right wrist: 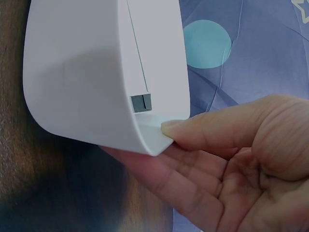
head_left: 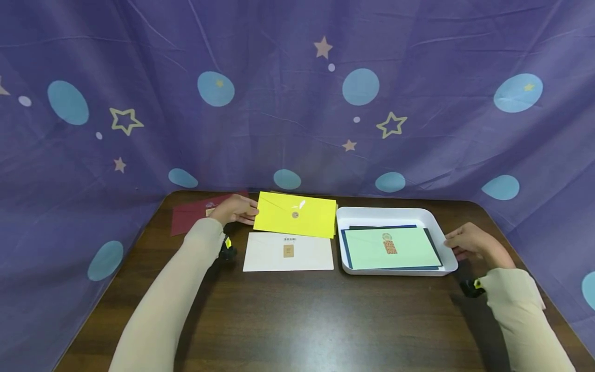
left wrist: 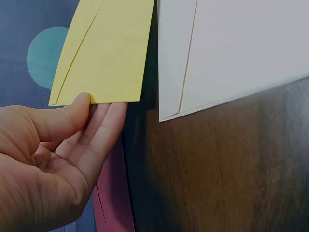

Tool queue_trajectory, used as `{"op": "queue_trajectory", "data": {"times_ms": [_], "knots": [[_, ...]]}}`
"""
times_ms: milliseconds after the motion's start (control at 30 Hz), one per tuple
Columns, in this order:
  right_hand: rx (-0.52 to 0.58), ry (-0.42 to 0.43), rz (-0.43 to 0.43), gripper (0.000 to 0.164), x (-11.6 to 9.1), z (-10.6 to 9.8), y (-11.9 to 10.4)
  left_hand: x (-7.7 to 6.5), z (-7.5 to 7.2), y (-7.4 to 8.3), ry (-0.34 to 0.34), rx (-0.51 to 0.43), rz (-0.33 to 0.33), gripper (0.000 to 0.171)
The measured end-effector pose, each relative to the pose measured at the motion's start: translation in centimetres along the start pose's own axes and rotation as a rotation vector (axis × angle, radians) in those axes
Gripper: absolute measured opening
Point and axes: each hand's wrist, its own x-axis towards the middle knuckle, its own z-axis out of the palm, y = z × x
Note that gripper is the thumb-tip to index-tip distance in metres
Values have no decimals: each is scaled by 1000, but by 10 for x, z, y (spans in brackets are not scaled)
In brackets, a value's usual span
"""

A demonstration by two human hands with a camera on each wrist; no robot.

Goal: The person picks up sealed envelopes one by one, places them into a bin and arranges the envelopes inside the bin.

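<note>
We pinch the yellow envelope (head_left: 295, 221) by its short end, near the white envelope (head_left: 309, 253), with our left hand (head_left: 236, 209), while our right hand (head_left: 474, 243) fingers grip the tray (head_left: 381, 214), likely to keep it still.

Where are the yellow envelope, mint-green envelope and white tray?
Yellow envelope (head_left: 295, 216): head view, middle of visible face.
Mint-green envelope (head_left: 391, 248): head view, middle of top face.
White tray (head_left: 381, 217): head view, far inner wall.

Yellow envelope (head_left: 309, 217) (stickered) beside white tray (head_left: 381, 216)
</note>
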Motion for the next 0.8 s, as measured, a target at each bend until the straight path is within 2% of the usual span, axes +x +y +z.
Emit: {"op": "queue_trajectory", "data": {"times_ms": [333,567,800], "knots": [[-6,4,8,46,0,-1,-1,-8,-5,2,4,-34,50,45],[-1,-1,-5,47,-1,-2,-1,-14,-8,11,35,-71,65,43],[6,-9,-2,47,-1,-3,-2,-19,-10,17,23,-103,101,44]]}}
